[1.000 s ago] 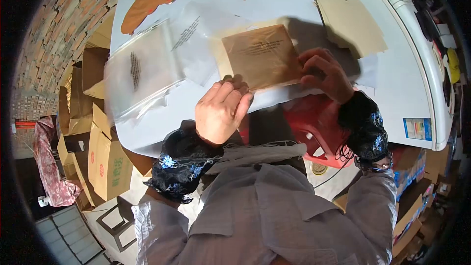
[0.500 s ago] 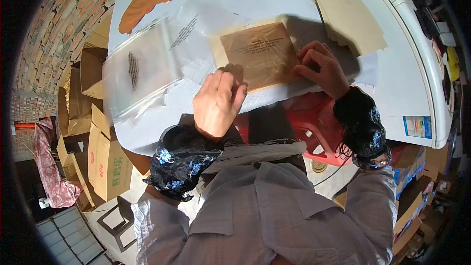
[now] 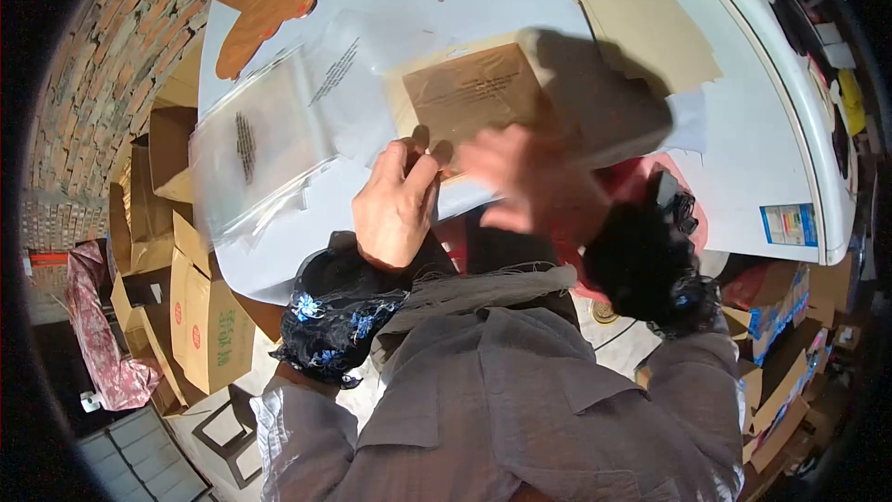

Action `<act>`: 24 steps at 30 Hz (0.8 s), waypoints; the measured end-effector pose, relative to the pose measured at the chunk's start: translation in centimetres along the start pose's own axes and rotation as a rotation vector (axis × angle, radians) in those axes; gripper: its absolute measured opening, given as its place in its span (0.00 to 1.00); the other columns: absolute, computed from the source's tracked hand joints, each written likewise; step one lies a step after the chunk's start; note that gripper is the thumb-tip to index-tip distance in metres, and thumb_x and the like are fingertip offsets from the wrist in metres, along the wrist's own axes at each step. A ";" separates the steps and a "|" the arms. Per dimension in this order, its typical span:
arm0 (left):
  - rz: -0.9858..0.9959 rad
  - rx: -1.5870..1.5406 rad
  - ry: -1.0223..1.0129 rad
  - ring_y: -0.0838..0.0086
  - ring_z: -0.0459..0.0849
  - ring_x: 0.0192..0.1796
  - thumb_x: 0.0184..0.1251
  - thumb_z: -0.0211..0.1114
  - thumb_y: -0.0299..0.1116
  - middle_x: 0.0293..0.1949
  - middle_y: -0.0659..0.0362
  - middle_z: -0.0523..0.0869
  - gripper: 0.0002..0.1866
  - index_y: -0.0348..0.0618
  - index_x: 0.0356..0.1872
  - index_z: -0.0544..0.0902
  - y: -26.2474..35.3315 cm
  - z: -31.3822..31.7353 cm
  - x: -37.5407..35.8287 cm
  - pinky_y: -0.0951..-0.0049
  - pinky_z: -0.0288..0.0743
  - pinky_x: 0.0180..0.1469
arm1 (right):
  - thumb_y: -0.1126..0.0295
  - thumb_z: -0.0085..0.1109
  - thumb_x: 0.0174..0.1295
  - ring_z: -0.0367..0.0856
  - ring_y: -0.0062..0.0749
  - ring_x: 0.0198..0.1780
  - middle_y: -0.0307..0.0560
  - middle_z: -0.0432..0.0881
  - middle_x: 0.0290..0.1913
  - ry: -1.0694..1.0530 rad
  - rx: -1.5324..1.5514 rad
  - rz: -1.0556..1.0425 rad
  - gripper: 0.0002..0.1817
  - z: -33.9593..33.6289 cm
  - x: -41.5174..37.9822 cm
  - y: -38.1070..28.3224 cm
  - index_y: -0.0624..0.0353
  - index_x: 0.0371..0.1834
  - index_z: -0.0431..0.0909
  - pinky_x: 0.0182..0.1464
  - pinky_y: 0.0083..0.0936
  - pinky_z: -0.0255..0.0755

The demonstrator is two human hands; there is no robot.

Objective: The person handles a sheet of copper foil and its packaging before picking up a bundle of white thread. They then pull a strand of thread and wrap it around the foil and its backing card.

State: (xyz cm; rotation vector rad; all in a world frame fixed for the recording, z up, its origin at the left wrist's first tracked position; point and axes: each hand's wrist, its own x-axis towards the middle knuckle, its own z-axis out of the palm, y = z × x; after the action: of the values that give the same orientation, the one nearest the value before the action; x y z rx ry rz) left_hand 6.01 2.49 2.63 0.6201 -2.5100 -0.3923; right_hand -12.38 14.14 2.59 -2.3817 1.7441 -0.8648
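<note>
A clear plastic bag with printed black text holds a flat brown sheet (image 3: 476, 88) on a cream backing card (image 3: 401, 93), lying near the table's front edge. My left hand (image 3: 395, 209) is at the lower left corner of this bag, its fingers bent and thumb drawn in at the edge. My right hand (image 3: 534, 181), smeared by motion, passes over the bag's lower right part and hides it. Left of the bag lies a stack of clear plastic bags (image 3: 269, 130), with another printed bag (image 3: 339, 70) spread loosely beside it.
Cream cards (image 3: 646, 33) lie at the table's right, beside a white appliance (image 3: 743, 158). Shiny copper-coloured sheeting (image 3: 265, 5) lies along the far left edge. Cardboard boxes (image 3: 209, 316) stand left of the table, and a red plastic stool (image 3: 683, 214) is beneath its front edge.
My right hand has swept left from the bag's right edge across its lower part. My left hand stays at the lower left corner, its fingers shifted slightly.
</note>
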 end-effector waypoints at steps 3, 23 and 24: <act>0.029 0.000 -0.002 0.58 0.83 0.44 0.59 0.64 0.21 0.44 0.54 0.79 0.11 0.43 0.43 0.82 -0.6 0.3 -0.2 0.65 0.79 0.41 | 0.56 0.73 0.47 0.64 0.43 0.71 0.48 0.69 0.68 -0.004 -0.093 -0.070 0.42 2.2 -0.8 0.0 0.59 0.67 0.68 0.72 0.41 0.58; 0.156 0.373 -0.184 0.61 0.59 0.76 0.67 0.61 0.38 0.73 0.57 0.65 0.31 0.46 0.71 0.66 -1.3 -0.4 -5.0 0.52 0.47 0.76 | 0.69 0.61 0.61 0.68 0.45 0.70 0.50 0.69 0.69 0.293 -0.407 0.265 0.29 1.2 -8.4 3.5 0.56 0.68 0.68 0.72 0.42 0.61; 0.163 0.368 -0.166 0.61 0.59 0.76 0.67 0.62 0.38 0.73 0.56 0.65 0.31 0.45 0.71 0.66 -1.4 0.0 -5.2 0.52 0.47 0.76 | 0.69 0.61 0.61 0.68 0.45 0.69 0.50 0.70 0.69 0.301 -0.413 0.276 0.29 1.1 -8.3 3.3 0.56 0.68 0.68 0.72 0.42 0.61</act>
State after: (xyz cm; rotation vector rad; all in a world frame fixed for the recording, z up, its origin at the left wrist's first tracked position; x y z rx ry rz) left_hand 10.49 3.92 -0.07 0.5301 -2.7943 0.0866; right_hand -16.41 20.11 -2.84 -2.2285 2.5145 -0.9348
